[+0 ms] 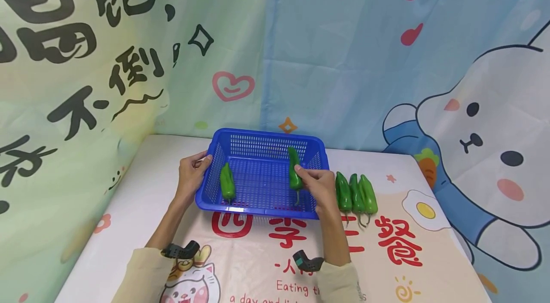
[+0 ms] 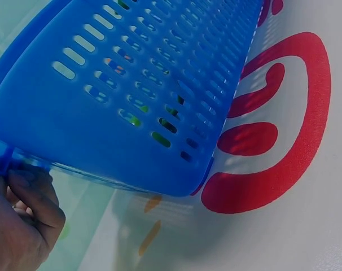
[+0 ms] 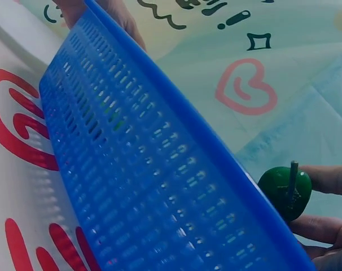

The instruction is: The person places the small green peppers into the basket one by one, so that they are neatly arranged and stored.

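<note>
A blue plastic basket (image 1: 262, 211) with slotted walls is near the back of the table. My left hand (image 1: 191, 175) grips its left rim, fingers curled at the edge, as the left wrist view also shows. One green pepper (image 1: 227, 182) lies inside at the left. My right hand (image 1: 319, 185) pinches another green pepper (image 1: 294, 169) between thumb and fingers over the basket's right part. In the right wrist view the stem end of this held pepper (image 3: 285, 193) faces the camera, just above the rim.
Several green peppers (image 1: 363, 193) lie side by side on the table, right of the basket. The printed tablecloth (image 1: 258, 265) has red characters and cartoon figures. A cloth backdrop (image 1: 326, 55) stands behind the table's back edge and along the left side.
</note>
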The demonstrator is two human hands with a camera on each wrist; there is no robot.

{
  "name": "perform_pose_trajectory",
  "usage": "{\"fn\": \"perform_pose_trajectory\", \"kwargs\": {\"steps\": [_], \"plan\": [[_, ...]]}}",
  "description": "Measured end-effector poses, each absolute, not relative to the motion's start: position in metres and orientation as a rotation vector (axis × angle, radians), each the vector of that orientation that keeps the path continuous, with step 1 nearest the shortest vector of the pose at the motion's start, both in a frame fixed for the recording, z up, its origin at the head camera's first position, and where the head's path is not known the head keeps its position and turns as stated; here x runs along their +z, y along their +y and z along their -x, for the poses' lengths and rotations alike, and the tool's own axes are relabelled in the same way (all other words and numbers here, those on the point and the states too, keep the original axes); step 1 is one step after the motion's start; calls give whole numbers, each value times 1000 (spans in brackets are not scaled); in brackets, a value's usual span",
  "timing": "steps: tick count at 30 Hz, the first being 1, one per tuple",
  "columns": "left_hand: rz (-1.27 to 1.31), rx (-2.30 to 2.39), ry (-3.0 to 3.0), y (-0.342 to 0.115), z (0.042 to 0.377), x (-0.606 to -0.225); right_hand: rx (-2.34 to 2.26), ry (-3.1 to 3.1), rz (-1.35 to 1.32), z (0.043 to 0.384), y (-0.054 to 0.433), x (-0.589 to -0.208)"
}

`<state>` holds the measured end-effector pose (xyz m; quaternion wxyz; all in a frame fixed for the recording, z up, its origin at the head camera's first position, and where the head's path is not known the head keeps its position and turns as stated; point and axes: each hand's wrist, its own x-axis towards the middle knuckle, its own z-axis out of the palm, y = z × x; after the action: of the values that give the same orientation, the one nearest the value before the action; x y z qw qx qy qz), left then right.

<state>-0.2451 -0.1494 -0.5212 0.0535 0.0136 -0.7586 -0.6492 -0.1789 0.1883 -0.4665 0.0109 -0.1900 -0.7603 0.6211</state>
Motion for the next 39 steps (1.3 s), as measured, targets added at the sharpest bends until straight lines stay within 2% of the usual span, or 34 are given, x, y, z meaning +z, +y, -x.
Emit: {"fn": "perform_pose_trajectory", "kwargs": {"steps": [39], "plan": [[-60, -1976, -2285, -149, 249, -525, 1690, -2646, 571, 201, 117, -481]]}}
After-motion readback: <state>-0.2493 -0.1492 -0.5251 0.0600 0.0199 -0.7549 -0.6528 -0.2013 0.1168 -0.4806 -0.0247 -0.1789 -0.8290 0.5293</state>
